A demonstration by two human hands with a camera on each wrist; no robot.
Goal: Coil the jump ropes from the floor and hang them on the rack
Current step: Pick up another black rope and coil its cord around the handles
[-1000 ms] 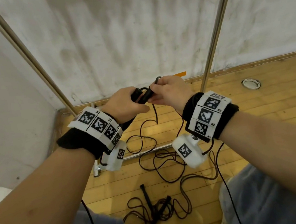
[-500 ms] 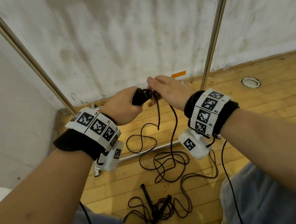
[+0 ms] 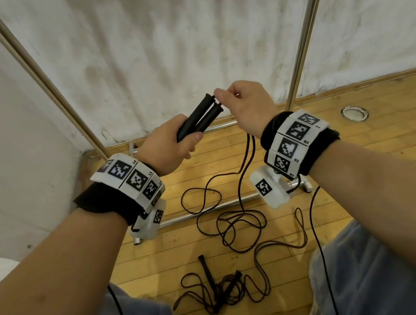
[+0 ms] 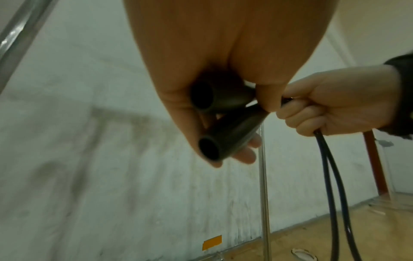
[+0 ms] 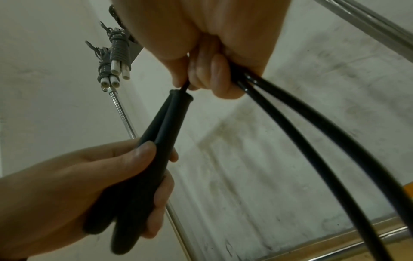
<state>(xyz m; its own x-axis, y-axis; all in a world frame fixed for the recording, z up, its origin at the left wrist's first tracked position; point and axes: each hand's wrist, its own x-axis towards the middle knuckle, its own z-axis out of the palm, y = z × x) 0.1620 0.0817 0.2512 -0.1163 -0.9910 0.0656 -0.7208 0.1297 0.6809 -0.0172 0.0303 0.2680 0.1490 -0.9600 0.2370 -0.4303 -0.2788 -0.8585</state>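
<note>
Up in front of the white wall, two black handles (image 3: 197,117) of a jump rope sit side by side in the left hand (image 3: 167,146). Its fingers and thumb are curled tight around the lower ends of both handles, and the top ends stick out and point up toward the right hand (image 3: 246,106). That hand is just past the handle tips, with its fingers curled around the black cord (image 5: 290,127) where it comes out of the handles. Two strands of cord drop from under the right fist and run down to the wooden floor (image 3: 360,158), where they lie in loose loops (image 3: 226,221). Both wrists are held up at about the same height, close together, with the arms reaching forward. Nearer the person's knees, a second jump rope (image 3: 219,288) lies on the floor in a messy pile, with its handles in the middle of it. Behind the hands stand the shiny metal poles of the rack (image 3: 302,39), and its low bar (image 3: 208,208) lies across the floor.
</note>
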